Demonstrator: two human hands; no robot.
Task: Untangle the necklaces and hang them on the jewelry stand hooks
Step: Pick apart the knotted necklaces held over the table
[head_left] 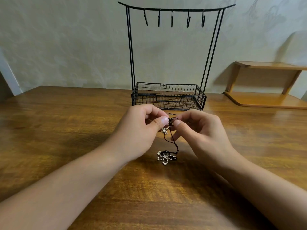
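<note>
Hands work at knotted cords as stand's hooks wait bare

Fingers of both hands meet over a wooden table point(66, 130), close together and pinched on a tangle of black cord point(171, 121) held just above the surface. The left hand point(141, 130) grips the knot between thumb and curled fingers; the right hand point(199, 133) pinches it from the other side, thumb tip forward. From the knot, strands of the necklaces point(167, 140) hang down to a pale flower-shaped pendant point(164, 157) that appears to rest on the table, with more cord bunched against it. A second, smaller pale charm point(164, 130) shows just below the left thumb. Just behind the hands stands the black wire jewelry stand point(169, 97), its basket base nothing in it that can be seen and all five hooks point(172, 19) on the top bar unoccupied. A low wooden shelf point(265, 83) sits to the right against the wall.

Judging by the scene, the untangling is at an early stage and no necklace has been hung. The step is likely best done slowly: loosening the knot by easing loops wider rather than pulling ends taut, which could tighten it, and letting the pendant's weight stay on the table so the thin cords are not strained.
</note>
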